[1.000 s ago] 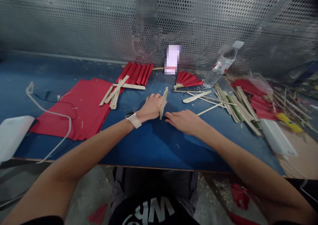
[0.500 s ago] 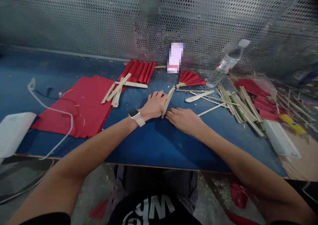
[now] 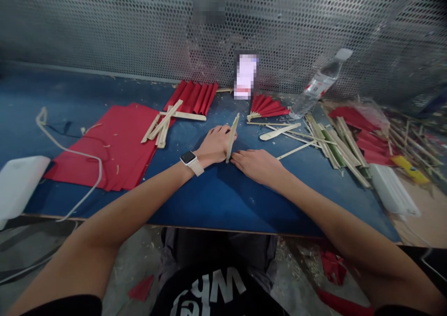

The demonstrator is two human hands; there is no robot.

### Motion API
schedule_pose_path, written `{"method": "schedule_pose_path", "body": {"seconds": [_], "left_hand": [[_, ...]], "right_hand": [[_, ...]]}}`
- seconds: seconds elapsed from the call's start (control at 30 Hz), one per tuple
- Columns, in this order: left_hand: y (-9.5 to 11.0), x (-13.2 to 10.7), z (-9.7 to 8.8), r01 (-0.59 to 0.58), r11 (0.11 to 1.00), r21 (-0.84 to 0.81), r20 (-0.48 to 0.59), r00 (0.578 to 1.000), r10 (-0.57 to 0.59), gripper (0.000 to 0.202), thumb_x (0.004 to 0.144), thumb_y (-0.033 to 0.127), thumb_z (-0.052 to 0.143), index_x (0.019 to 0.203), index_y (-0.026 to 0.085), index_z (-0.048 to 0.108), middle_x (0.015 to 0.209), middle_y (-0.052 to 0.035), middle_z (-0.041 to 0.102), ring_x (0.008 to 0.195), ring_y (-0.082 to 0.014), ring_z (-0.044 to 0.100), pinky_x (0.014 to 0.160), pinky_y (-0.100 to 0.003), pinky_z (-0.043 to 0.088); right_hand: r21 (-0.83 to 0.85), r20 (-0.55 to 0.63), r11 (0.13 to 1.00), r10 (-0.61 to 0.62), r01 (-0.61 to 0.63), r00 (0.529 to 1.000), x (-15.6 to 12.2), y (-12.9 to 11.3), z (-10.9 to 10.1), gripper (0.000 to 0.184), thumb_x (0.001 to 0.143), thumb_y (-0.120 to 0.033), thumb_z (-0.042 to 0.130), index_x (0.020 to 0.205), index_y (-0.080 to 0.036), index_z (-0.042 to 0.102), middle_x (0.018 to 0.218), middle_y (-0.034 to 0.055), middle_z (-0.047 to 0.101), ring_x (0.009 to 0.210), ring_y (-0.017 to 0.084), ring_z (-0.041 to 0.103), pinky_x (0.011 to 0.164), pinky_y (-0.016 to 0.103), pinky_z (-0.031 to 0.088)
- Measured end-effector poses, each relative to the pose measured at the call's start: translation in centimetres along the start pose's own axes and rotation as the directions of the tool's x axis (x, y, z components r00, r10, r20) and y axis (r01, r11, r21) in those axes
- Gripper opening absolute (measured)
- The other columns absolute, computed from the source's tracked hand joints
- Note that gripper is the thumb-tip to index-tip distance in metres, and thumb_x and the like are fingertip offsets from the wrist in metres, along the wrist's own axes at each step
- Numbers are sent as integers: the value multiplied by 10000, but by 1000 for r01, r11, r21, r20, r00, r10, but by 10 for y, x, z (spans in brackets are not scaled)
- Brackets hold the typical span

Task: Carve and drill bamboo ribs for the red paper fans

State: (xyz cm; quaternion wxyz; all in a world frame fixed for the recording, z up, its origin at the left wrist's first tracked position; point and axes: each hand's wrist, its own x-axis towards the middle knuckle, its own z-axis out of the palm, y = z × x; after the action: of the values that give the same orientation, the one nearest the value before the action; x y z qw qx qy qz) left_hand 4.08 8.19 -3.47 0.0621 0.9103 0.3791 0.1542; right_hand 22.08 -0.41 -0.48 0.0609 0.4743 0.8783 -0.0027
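My left hand [image 3: 217, 144], with a watch on the wrist, is closed on a thin, pale bamboo strip [image 3: 232, 141]. The strip stands on edge and leans slightly right at its top. To the right of its lower end, my right hand [image 3: 257, 166] has its fingers curled and pressed together. What those fingers hold, if anything, is hidden. Beyond my right hand lies a flat bamboo piece [image 3: 279, 132] with a rounded end, among thin sticks. A small pleated red fan [image 3: 267, 106] sits behind them. Left of my left hand, several bamboo strips [image 3: 163, 126] lie crossed.
Red sheets [image 3: 104, 153] lie stacked at left, under a white cable [image 3: 99, 160]. Pleated red paper [image 3: 195, 97], a phone [image 3: 245, 76] and a tilted water bottle [image 3: 316, 87] are along the mesh wall. At right are bamboo slats [image 3: 344, 146] and a white case [image 3: 393, 190].
The bamboo strip stands a little steeper, its top shifted left. Both hands keep nearly the same place, and the whole view has moved slightly.
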Motion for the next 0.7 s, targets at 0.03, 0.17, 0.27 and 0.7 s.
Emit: {"method": "schedule_pose_path", "body": {"seconds": [0.03,0.17,0.27,0.7], "left_hand": [[-1,0,0,-7,1000,-2,-2,1000,7,252,1009,202,501,1200,189,664,1330,-129,633,1227,-308,587,1036,-466,462],[-2,0,2,-20,1000,-11,-11,1000,20,260,1009,194,479,1202,200,654,1305,-124,647,1215,-292,599,1050,-454,457],[-2,0,2,-16,1000,-12,-14,1000,16,268,1008,194,472,1208,210,649,1290,-121,651,1190,-285,606,1042,-442,462],[5,2,3,34,998,-50,19,999,-33,270,1018,195,492,1246,184,635,1362,-142,607,1282,-302,526,1135,-451,404]], "right_hand": [[2,4,1000,-1,1,1000,0,0,-1,440,1164,-372,275,1166,-171,666,1057,67,709,877,140,634,661,321,223],[9,6,1000,-4,4,1000,0,1,0,443,1163,-368,270,1178,-169,665,1082,71,716,889,140,639,664,322,246],[15,1,1000,0,0,1000,1,1,1,465,1162,-378,259,1167,-167,674,1078,77,719,900,143,643,663,314,257],[17,12,1000,14,-14,1000,2,-3,5,459,1152,-349,287,1226,-176,705,1164,98,710,913,146,640,681,295,305]]}}
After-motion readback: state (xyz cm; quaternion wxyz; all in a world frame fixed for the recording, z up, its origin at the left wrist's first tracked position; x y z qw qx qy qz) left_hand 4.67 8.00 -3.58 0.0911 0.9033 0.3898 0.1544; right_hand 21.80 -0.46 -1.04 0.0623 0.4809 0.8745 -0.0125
